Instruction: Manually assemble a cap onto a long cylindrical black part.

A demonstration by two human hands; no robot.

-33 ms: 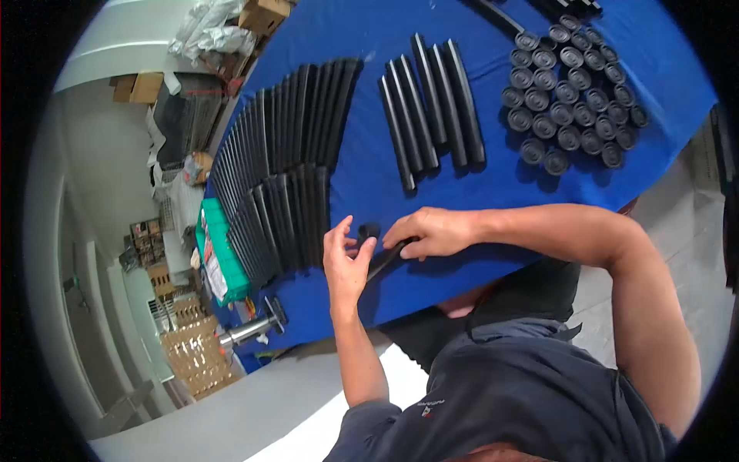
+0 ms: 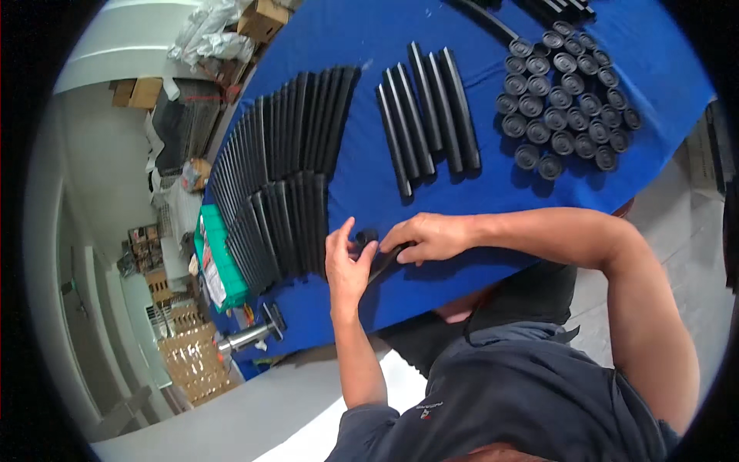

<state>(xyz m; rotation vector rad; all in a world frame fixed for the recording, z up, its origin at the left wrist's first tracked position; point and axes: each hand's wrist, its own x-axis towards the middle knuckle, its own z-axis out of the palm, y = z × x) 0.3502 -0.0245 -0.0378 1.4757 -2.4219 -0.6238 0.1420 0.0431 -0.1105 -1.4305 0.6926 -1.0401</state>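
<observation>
Between my hands is a black strip (image 2: 382,264) whose far end shows as a small round black roll (image 2: 366,236). My left hand (image 2: 348,266) is curled about this roll, with thumb and fingers at its sides. From the right, my right hand (image 2: 433,237) closes over the strip, thumb bent underneath and fingertips close to the roll. My fingers hide much of the piece. Beyond my right hand lie several long black strips (image 2: 431,108). Farther right sits a cluster of round black pieces with ringed tops (image 2: 562,115).
Long black strips (image 2: 300,123) lie side by side in two rows at left on the blue cloth (image 2: 493,192). A green box (image 2: 222,258) and a metal cylinder-shaped tool (image 2: 250,336) stand at the table's left edge. More black strips (image 2: 550,9) lie at the far right.
The view has shifted slightly, so the table items sit a little differently in it. My hands keep nearly the same pose around the strip.
</observation>
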